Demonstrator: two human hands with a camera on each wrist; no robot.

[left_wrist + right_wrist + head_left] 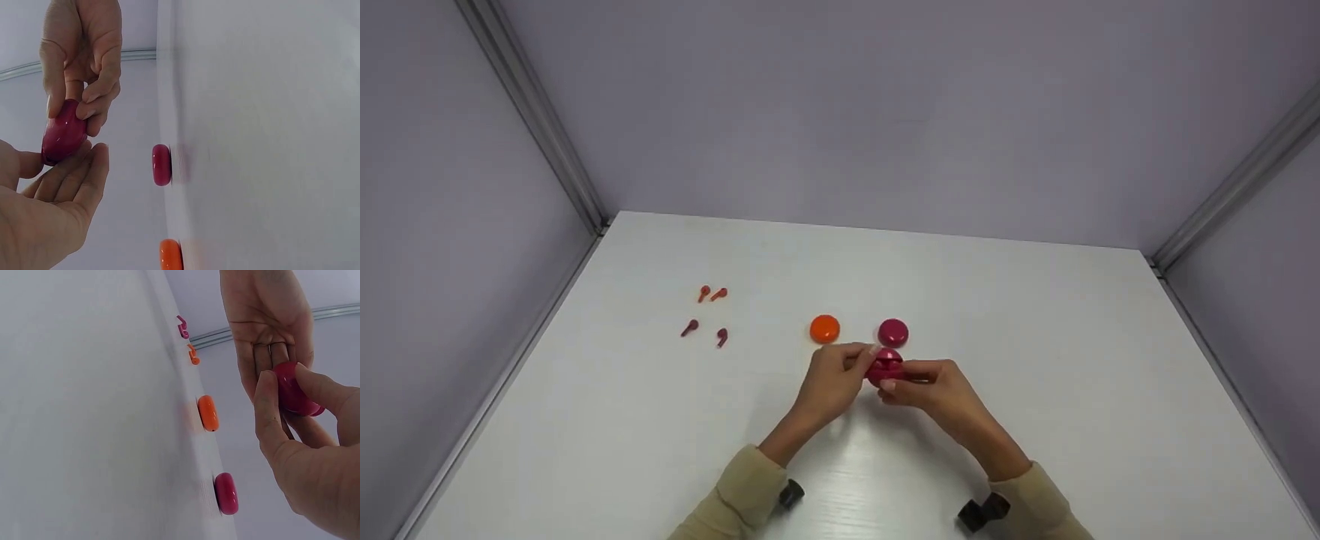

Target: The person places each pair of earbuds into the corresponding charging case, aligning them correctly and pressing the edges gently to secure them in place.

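Held just above the table (1035, 315) between both hands: a magenta case (884, 367), left hand (831, 382) cradling it on curled fingers, right hand (931, 390) pinching its rim, seemingly to pry it. Just beyond, a second magenta case (893, 332) and an orange case (824, 328); farther left, four earbuds (706, 315), well apart.

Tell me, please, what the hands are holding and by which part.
Both hands, left and right, hold one magenta round case, fingertips pinching its opposite edges.
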